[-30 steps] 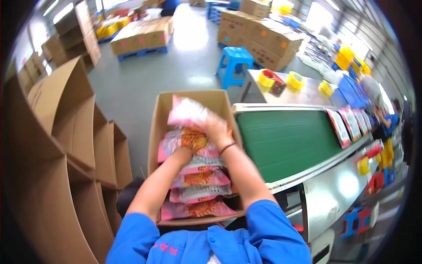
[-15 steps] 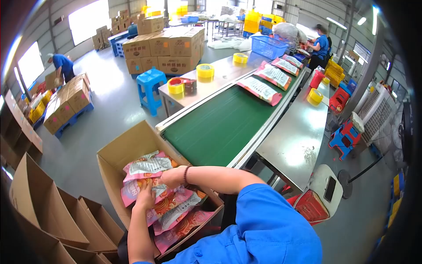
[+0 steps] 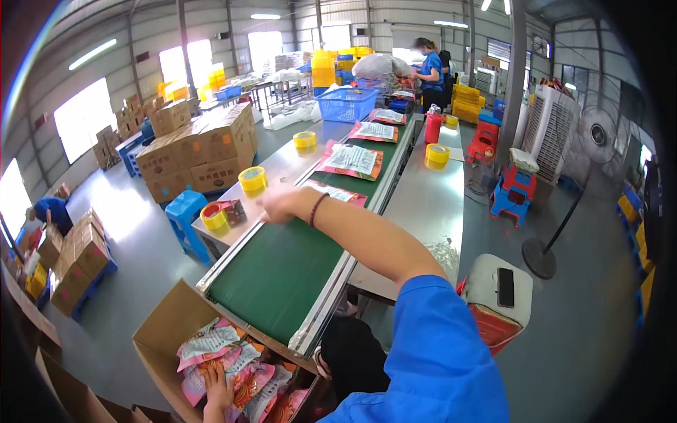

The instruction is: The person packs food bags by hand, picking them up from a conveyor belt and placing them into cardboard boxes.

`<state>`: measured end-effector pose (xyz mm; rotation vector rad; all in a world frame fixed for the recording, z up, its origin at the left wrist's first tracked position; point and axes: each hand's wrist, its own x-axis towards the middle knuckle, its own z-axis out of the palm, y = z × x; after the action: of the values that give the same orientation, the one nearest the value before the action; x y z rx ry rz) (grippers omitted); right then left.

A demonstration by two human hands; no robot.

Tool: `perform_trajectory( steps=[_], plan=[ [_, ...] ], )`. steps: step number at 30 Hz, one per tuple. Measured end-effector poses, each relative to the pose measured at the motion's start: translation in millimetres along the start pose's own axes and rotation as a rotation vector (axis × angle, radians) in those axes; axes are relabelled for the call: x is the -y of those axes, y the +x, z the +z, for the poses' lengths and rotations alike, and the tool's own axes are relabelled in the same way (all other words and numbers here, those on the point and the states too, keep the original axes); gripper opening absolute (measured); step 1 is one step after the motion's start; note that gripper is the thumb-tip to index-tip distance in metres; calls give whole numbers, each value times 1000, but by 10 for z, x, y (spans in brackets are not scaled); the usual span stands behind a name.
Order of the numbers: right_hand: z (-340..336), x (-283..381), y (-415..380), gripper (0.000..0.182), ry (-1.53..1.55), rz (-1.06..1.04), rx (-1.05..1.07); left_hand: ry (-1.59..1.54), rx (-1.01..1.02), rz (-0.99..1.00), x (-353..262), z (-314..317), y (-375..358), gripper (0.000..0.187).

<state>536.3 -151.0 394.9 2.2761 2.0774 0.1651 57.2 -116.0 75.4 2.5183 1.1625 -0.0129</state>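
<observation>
My left hand lies flat with its fingers stretched on the pink printed bags inside an open carton. The bags overlap one another, some with white printed panels up. My right hand, smeared by motion, hangs over the left side of the green conveyor belt; whether its fingers are closed cannot be made out. Behind my right forearm a pink-and-white bag on the belt is partly hidden. Another bag lies farther up the belt, with more behind it.
Left of the belt, a metal table carries yellow tape rolls, a tape dispenser and a blue basket. A metal side table borders the belt's right. A stool with a phone stands nearby. Two co-workers stand at the far end.
My right hand has left the carton and reached forward over the belt. My left hand remains on the bags. The view has tilted up and turned right, and the belt bags have come nearer.
</observation>
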Motion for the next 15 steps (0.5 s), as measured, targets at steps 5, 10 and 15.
perform_trajectory(
  steps=[5, 10, 15],
  plan=[
    [-59, -403, 3, 62, 121, 221, -613, 21, -218, 72, -54, 90, -84, 57],
    [1104, -841, -379, 94, 110, 456, -318, -35, -299, -100, -329, -62, -75, 54],
    [1747, -742, -669, 111, 362, 459, -40, -457, -591, 39, -774, -559, 272, 51]
  ],
)
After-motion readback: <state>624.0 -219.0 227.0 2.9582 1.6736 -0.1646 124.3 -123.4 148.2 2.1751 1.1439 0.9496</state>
